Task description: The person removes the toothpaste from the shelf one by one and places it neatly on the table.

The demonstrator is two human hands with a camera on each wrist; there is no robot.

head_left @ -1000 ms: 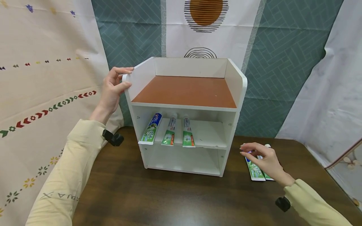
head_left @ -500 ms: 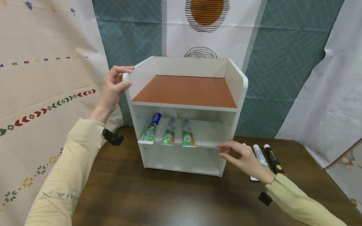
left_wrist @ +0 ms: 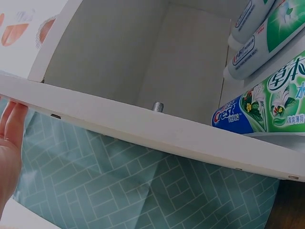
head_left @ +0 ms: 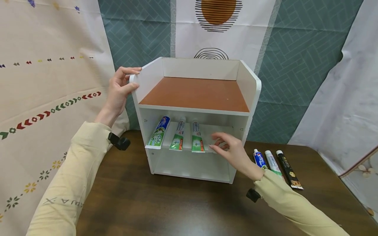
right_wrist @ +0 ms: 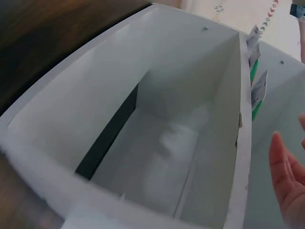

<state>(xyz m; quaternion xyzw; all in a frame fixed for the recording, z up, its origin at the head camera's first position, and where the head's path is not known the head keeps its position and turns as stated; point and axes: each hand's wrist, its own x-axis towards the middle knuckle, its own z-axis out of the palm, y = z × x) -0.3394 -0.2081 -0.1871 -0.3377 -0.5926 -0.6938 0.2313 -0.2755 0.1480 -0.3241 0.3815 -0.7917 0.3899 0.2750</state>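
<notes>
Three Tubes on the Shelf of a White Rack

The white rack (head_left: 193, 111) stands on the brown surface (head_left: 165, 206) in the middle of the head view. Its top has a red-brown board (head_left: 195, 93). At upper left of the rack, the left hand (head_left: 116, 93) holds the rack's side wall, with the thumb in front and the other fingers over the edge.

On the middle shelf (head_left: 186, 129), a big blue and green tube (head_left: 158, 133) lies at the left. Next come a thin green and white tube (head_left: 178, 134) and another thin tube (head_left: 197, 137). Their flat ends poke over the front edge.

The right hand (head_left: 231, 150) is just beside that last tube. Its fingers are bent and let loose, with a gap to the thumb, holding nothing.

At lower right, a blue tube (head_left: 260, 159), a white tube (head_left: 273, 163) and a black tube (head_left: 289, 170) lie side by side.
</notes>
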